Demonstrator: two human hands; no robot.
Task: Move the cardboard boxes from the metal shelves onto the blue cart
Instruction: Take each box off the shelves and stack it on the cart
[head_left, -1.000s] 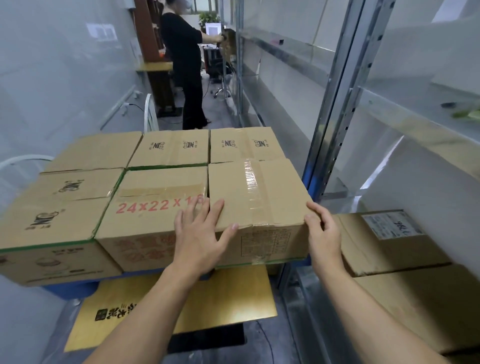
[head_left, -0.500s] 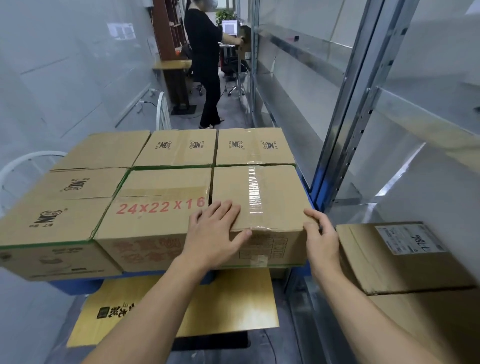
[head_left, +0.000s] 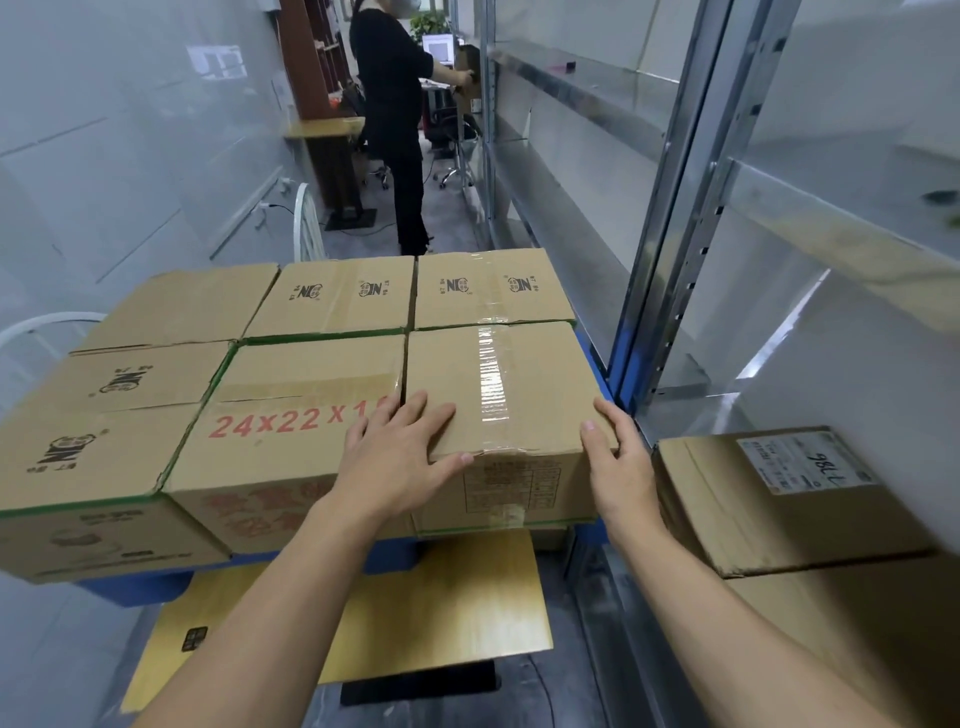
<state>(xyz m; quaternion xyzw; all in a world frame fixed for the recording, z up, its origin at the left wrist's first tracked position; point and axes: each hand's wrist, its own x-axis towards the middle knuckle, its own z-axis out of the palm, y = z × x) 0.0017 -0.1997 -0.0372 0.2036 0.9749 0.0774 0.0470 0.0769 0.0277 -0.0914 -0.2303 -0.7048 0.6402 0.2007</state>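
Several cardboard boxes sit packed together on the blue cart (head_left: 130, 587). The near right one, a taped box (head_left: 498, 384), rests at the cart's right front corner. My left hand (head_left: 400, 457) lies flat on its near left top edge, fingers spread. My right hand (head_left: 618, 462) presses against its near right corner. Beside it stands a box marked 24x22 (head_left: 291, 415). On the metal shelves (head_left: 670, 291) at the right, a labelled box (head_left: 779, 499) rests on top of another carton.
A person in black (head_left: 395, 104) stands at the far end of the aisle by the shelving. A flattened yellow carton (head_left: 395, 613) lies on the floor below the cart. White chair frames (head_left: 306, 218) stand along the left wall.
Both hands have stayed on the taped box, which has slid a little further onto the cart. The view has tilted slightly upward.
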